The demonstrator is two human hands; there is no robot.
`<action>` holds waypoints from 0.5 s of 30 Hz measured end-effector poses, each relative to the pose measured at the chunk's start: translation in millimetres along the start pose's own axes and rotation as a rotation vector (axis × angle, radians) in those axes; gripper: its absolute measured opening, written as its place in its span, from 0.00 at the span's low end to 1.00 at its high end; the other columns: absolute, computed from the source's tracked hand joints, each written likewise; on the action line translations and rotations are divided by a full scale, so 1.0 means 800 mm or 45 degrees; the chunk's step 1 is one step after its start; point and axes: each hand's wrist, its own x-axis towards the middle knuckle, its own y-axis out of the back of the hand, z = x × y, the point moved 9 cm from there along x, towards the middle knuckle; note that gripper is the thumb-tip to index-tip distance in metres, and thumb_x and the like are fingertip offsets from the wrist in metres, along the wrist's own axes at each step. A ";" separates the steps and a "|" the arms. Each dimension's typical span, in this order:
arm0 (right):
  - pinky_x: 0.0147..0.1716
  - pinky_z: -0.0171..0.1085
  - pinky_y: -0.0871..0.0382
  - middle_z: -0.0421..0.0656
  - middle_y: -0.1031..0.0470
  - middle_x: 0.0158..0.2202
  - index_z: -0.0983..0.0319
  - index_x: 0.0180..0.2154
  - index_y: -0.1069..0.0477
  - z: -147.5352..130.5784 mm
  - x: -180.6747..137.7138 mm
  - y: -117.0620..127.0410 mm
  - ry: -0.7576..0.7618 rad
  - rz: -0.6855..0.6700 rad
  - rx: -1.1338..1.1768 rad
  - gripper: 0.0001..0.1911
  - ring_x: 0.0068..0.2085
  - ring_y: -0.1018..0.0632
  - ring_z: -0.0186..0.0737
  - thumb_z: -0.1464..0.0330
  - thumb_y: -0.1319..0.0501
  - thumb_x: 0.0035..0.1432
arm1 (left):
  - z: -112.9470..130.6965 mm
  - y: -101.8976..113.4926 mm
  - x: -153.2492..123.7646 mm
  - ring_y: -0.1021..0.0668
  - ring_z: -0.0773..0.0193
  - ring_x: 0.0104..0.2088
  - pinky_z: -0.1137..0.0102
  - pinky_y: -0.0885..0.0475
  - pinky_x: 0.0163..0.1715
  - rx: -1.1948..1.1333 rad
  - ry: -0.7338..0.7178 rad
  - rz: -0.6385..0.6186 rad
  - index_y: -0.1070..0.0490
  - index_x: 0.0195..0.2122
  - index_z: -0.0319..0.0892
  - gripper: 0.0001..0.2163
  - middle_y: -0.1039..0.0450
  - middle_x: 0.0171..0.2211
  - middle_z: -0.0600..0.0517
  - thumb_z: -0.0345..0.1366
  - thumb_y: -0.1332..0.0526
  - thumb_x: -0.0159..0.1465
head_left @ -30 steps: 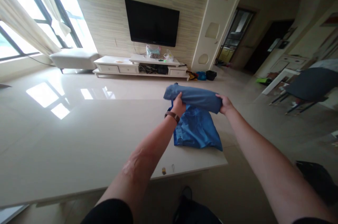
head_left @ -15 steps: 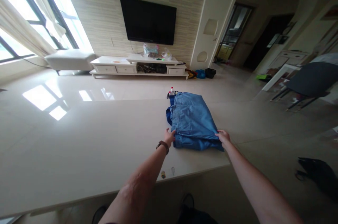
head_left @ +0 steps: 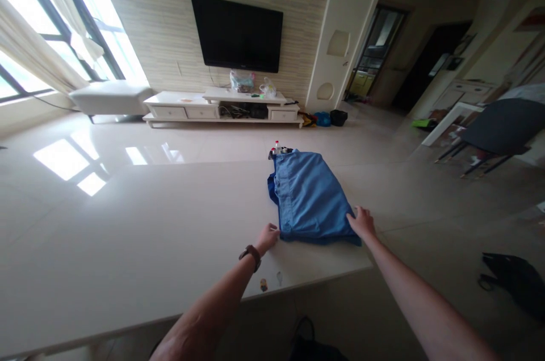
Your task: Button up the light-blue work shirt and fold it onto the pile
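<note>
A folded blue shirt (head_left: 315, 193) lies on a white table (head_left: 140, 242), its buttoned strip running along the left side. At its near left corner my left hand (head_left: 268, 238), with a dark watch on the wrist, pinches the edge of the cloth. My right hand (head_left: 363, 222) rests at the shirt's right edge, thumb on the cloth and fingers apart. Darker blue cloth (head_left: 272, 188) shows from under the shirt's left side. Beyond the far edge stands a small clear bottle with a red cap (head_left: 277, 147), partly hidden.
Two small stickers, one orange-yellow (head_left: 263, 285) and one pale (head_left: 279, 278), are near the table's front edge. A dark bag (head_left: 511, 281) is on the floor at the right. A grey chair (head_left: 502, 125) stands further back. Across the room is a white TV cabinet (head_left: 174, 99).
My left hand has moved down to the shirt's near corner. The near part of the shirt now lies flatter and smoother. My right hand has loosened its pinch, its fingers spreading at the right edge.
</note>
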 end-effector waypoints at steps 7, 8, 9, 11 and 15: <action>0.64 0.78 0.53 0.38 0.62 0.78 0.38 0.69 0.43 -0.040 -0.081 -0.122 0.201 -0.319 -0.553 0.37 0.75 0.59 0.74 0.38 0.49 0.62 | -0.032 0.029 -0.070 0.25 0.66 0.37 0.71 0.29 0.40 0.238 -0.237 -0.018 0.31 0.47 0.42 0.14 0.25 0.47 0.47 0.27 0.41 0.59; 0.64 0.78 0.55 0.39 0.63 0.78 0.38 0.70 0.45 -0.036 -0.086 -0.132 0.197 -0.303 -0.608 0.37 0.75 0.61 0.74 0.38 0.51 0.63 | -0.041 0.033 -0.086 0.25 0.66 0.36 0.71 0.29 0.39 0.318 -0.269 -0.073 0.30 0.48 0.42 0.14 0.25 0.46 0.47 0.28 0.42 0.59; 0.64 0.79 0.56 0.39 0.64 0.78 0.38 0.71 0.46 -0.032 -0.090 -0.139 0.207 -0.283 -0.651 0.37 0.75 0.62 0.73 0.38 0.52 0.64 | -0.052 0.035 -0.103 0.24 0.65 0.37 0.70 0.29 0.39 0.384 -0.286 -0.168 0.30 0.48 0.42 0.14 0.24 0.45 0.48 0.30 0.42 0.60; 0.64 0.78 0.57 0.39 0.63 0.78 0.38 0.71 0.48 -0.025 -0.093 -0.148 0.233 -0.261 -0.705 0.37 0.75 0.60 0.72 0.39 0.53 0.65 | -0.075 0.040 -0.138 0.23 0.63 0.38 0.69 0.29 0.39 0.473 -0.273 -0.375 0.27 0.47 0.45 0.13 0.21 0.42 0.51 0.34 0.42 0.60; 0.65 0.76 0.56 0.37 0.64 0.78 0.37 0.71 0.48 -0.017 -0.087 -0.150 0.225 -0.330 -0.741 0.36 0.76 0.59 0.68 0.38 0.55 0.65 | -0.104 0.059 -0.190 0.19 0.55 0.42 0.62 0.27 0.43 0.555 -0.171 -0.619 0.23 0.43 0.54 0.12 0.19 0.41 0.56 0.39 0.40 0.58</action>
